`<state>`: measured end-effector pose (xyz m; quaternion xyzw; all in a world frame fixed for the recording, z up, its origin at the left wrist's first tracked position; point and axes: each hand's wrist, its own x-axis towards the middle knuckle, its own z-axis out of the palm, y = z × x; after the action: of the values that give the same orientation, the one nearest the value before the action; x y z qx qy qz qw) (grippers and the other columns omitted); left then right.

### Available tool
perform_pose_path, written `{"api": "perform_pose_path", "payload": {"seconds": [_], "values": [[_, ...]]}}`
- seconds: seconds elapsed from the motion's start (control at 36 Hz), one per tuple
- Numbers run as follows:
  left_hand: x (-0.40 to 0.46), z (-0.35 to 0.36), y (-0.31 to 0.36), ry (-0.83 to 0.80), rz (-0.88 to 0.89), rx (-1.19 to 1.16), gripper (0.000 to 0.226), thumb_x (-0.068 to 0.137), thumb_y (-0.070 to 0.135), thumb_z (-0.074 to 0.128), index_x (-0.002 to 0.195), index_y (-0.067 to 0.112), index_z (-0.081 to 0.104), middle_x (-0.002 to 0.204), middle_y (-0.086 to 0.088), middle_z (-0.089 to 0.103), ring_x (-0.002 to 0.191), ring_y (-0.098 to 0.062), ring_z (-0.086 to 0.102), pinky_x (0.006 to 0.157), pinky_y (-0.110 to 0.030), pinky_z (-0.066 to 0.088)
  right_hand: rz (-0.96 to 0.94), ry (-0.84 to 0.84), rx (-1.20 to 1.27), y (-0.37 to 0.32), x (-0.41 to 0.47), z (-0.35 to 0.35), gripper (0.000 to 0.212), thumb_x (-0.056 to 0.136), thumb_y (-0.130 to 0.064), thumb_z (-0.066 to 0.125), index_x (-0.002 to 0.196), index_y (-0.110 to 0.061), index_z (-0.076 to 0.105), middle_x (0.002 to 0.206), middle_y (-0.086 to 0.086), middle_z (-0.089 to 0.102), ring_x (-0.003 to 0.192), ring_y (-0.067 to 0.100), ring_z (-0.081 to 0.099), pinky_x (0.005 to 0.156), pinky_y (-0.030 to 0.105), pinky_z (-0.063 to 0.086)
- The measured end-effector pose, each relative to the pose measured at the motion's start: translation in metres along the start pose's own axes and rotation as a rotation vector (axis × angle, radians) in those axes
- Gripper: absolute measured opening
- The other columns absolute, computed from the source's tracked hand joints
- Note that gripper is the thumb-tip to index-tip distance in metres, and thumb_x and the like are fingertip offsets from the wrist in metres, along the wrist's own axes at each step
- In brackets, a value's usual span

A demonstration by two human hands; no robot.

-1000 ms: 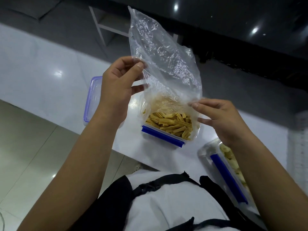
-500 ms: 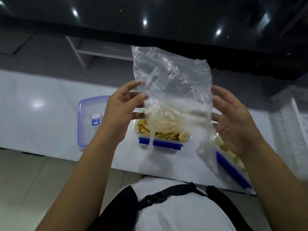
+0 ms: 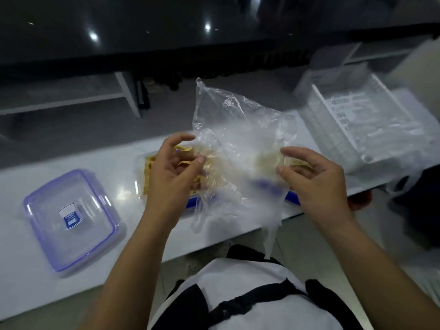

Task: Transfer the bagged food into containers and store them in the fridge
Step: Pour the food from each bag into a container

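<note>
I see the plastic bag [image 3: 234,139] motion-blurred, veiling most of the container [image 3: 140,177] and its yellow food [image 3: 148,167]. I cannot tell whether either hand grips the film. Lid [image 3: 71,217] label unreadable. Both forearms cut off at the bottom edge.

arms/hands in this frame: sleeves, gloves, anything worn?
Both forearms are bare from wrist to the frame edge: no sleeves showing, no gloves. Left hand and right hand show no rings, watch or bands. On the torso: a white top with black straps crossing it.
</note>
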<state>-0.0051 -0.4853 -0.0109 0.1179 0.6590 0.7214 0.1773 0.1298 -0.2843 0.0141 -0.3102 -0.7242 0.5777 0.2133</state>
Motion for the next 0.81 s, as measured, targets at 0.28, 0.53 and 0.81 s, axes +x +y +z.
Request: {"api": "perform_pose_path", "payload": {"seconds": [0.28, 0.53, 0.81], "values": [[0.023, 0.087, 0.000, -0.256, 0.103, 0.181, 0.023, 0.096, 0.013, 0.064, 0.105, 0.032, 0.074, 0.097, 0.008, 0.073, 0.083, -0.011, 0.071, 0.064, -0.020, 0.058, 0.033, 0.252, -0.208, 0.011, 0.007, -0.080, 0.035, 0.086, -0.017, 0.078, 0.120, -0.022, 0.071, 0.112, -0.001, 0.070, 0.088, -0.001, 0.065, 0.069, 0.010, 0.050], [0.072, 0.215, 0.021, -0.433, 0.047, 0.328, 0.029, 0.093, 0.016, 0.070, 0.117, 0.033, 0.072, 0.102, 0.010, 0.071, 0.087, -0.015, 0.071, 0.068, -0.026, 0.061, 0.032, 0.270, -0.372, 0.032, 0.085, -0.180, 0.041, 0.089, -0.035, 0.074, 0.126, -0.020, 0.067, 0.127, -0.007, 0.062, 0.117, 0.006, 0.054, 0.095, 0.015, 0.038], [0.130, 0.373, -0.014, -0.620, 0.114, 0.910, 0.065, 0.093, 0.045, 0.064, 0.151, 0.028, 0.042, 0.153, -0.008, 0.039, 0.140, -0.025, 0.037, 0.115, -0.043, 0.034, 0.205, 0.120, -0.674, 0.069, 0.209, -0.298, 0.067, 0.092, -0.060, 0.060, 0.146, -0.022, 0.048, 0.156, 0.001, 0.040, 0.141, 0.029, 0.037, 0.116, 0.046, 0.033]]}}
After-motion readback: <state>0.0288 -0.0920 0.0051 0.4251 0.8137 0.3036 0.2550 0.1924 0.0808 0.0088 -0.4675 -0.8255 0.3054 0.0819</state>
